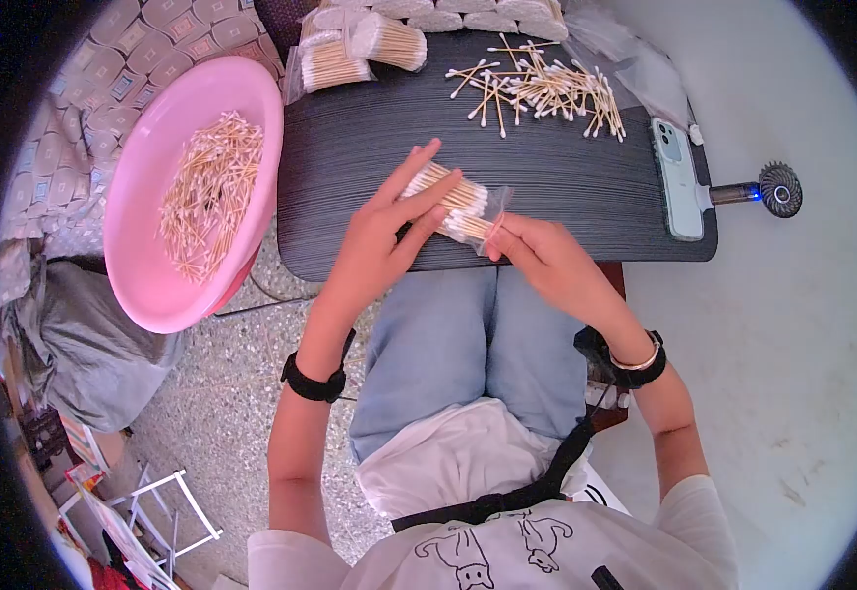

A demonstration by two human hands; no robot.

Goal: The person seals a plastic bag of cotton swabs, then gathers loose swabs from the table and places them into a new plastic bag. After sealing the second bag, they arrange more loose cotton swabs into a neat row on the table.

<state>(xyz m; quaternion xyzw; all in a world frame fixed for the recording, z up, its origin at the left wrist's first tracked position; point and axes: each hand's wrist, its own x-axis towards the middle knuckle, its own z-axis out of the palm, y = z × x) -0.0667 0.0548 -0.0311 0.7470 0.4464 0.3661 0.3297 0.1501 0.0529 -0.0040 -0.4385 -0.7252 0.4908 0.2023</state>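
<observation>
A clear plastic bag of cotton swabs (466, 203) is held between my two hands over the near part of the dark table. My left hand (389, 221) grips the bag from the left, its fingers laid along the swabs and its thumb beneath them. At the bag's right end, my right hand (542, 254) is closed in a pinch on the plastic. A thin pinkish band (494, 230) shows there, beside the right fingertips. The swabs lie side by side with white tips. My right fingers partly hide the end of the bag.
Loose cotton swabs (556, 87) lie scattered at the table's (350, 147) back right. Filled swab bags (389, 44) are stacked at the back left. A pink basin (129, 226) of swabs stands left. A phone (679, 182) and small fan (780, 189) sit at the right edge.
</observation>
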